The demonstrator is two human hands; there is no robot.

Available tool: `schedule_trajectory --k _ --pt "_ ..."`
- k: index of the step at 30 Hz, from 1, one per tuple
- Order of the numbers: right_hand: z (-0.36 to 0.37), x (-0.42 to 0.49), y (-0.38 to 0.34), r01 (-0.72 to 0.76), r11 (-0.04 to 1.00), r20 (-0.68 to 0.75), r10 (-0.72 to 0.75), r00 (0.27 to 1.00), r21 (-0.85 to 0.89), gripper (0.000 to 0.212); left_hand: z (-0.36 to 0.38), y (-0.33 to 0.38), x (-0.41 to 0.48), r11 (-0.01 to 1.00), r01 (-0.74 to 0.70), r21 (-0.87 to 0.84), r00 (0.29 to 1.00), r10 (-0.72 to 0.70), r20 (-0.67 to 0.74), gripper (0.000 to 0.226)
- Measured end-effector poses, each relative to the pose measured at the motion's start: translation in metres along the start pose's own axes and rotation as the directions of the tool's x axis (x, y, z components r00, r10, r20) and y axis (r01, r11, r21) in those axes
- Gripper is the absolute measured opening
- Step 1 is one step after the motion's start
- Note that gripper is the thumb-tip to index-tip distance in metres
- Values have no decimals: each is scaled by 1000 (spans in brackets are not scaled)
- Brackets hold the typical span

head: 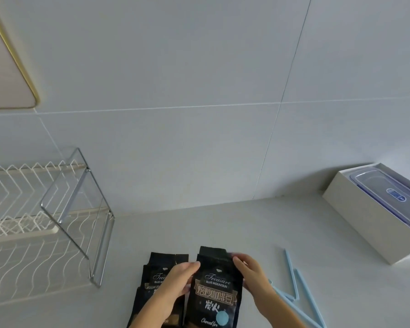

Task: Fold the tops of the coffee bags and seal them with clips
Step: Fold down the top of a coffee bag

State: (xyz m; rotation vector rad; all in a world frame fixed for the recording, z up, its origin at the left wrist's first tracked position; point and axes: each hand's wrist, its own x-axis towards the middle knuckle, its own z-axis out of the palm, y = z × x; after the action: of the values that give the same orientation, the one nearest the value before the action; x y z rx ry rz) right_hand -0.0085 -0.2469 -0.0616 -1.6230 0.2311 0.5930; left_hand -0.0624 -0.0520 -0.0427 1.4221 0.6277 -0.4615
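Two black coffee bags stand on the grey counter near the bottom of the view. The right bag point(213, 292) has gold lettering and a pale blue round label; its top flap sticks up unfolded. My left hand point(175, 280) grips this bag's left edge near the top, and my right hand point(251, 273) grips its right edge. The left bag point(156, 275) stands just behind my left hand, partly hidden by it. Several long pale blue sealing clips point(294, 282) lie on the counter to the right of my right hand.
A white wire dish rack point(33, 209) with a chrome frame stands at the left. At the far right sits a white box point(365, 223) holding a clear plastic container with a blue-edged lid. A tiled wall rises behind the counter.
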Motion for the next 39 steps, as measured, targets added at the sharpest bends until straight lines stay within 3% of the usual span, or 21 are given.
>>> schedule_trajectory --k 4,9,11,13,15,17,19,22,26,30,33,35,37,39 --pt "-3 -16 -23 251 959 95 -240 966 -131 14 3 3 -11 985 -130 115 990 134 -35 19" --pt "-4 -32 -50 470 810 212 -420 882 -351 37 6 11 -25 913 -393 109 903 405 -143 9" --pt "-7 -38 -55 531 770 272 -459 846 -353 46 6 9 -31 874 -477 92 860 485 -157 9" --pt "-10 -41 -58 608 667 371 -483 793 -431 53 6 9 -34 839 -534 99 820 543 -182 7" --pt "-12 -43 -61 647 539 452 -462 763 -539 59 8 9 -36 809 -563 172 779 588 -216 11" --pt "-14 -44 -60 637 478 483 -417 770 -604 62 14 4 -37 768 -570 291 740 634 -224 17" --pt "-14 -45 -55 626 488 468 -416 780 -609 64 18 -3 -36 741 -584 332 711 664 -232 19" --pt "-8 -49 -52 626 589 443 -444 779 -511 62 15 -3 -38 738 -594 321 694 671 -260 18" --pt "-6 -47 -43 541 648 418 -353 837 -537 58 15 -7 -39 774 -524 355 768 610 -197 11" --pt "-8 -43 -37 520 771 362 -396 844 -368 73 10 -15 -37 812 -500 300 806 564 -182 10" --pt "-9 -40 -26 358 877 247 -288 925 -319 77 10 -19 -35 834 -478 277 820 536 -199 10" --pt "-10 -37 -22 305 887 182 -256 949 -346 58 12 -19 -38 815 -503 289 796 567 -214 8" --pt "-10 -39 -26 361 863 179 -317 931 -353 26 14 -17 -42 792 -530 302 769 600 -222 10" --pt "-9 -43 -32 427 835 176 -389 904 -346 34 13 -17 -43 790 -554 262 757 609 -238 14"
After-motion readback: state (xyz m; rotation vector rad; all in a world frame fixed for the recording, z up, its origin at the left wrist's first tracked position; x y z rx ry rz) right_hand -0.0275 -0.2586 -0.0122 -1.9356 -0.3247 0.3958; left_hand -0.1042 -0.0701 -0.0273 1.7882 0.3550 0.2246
